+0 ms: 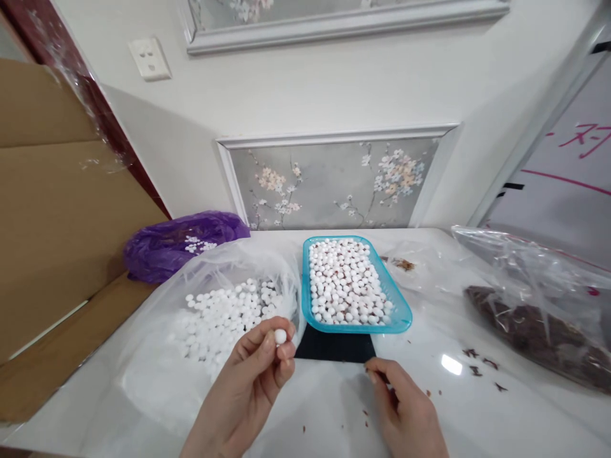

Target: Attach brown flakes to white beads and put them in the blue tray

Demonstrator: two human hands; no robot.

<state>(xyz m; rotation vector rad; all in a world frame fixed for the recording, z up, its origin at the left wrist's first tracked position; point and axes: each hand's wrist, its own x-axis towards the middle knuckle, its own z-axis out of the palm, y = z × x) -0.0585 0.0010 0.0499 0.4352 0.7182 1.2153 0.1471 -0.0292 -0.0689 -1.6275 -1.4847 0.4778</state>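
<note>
Both hands at work: the left hand pinches a white ball between thumb and bent fingertips, short of the tray's near left corner; the right hand has thumb and forefinger closed together, and whatever sits in that pinch is too small to make out. Both forearms run off the bottom edge. Beneath them, a glossy white table; at left, flat brown cardboard, cut off by the frame. Milky, wrinkled plastic bag next, blurring the round white balls inside. Far right, a clear crinkled bag of dark brown matter, cropped too. Centre stage, the translucent blue plastic tray, rectangular, round-cornered, packed with smooth balls and brown bits. Behind left, a crumpled purple bag, its white pieces partly hidden. Smaller now: a flat black sheet, far end covered by the tray; finally, thin brown scraps, hard to identify.
</note>
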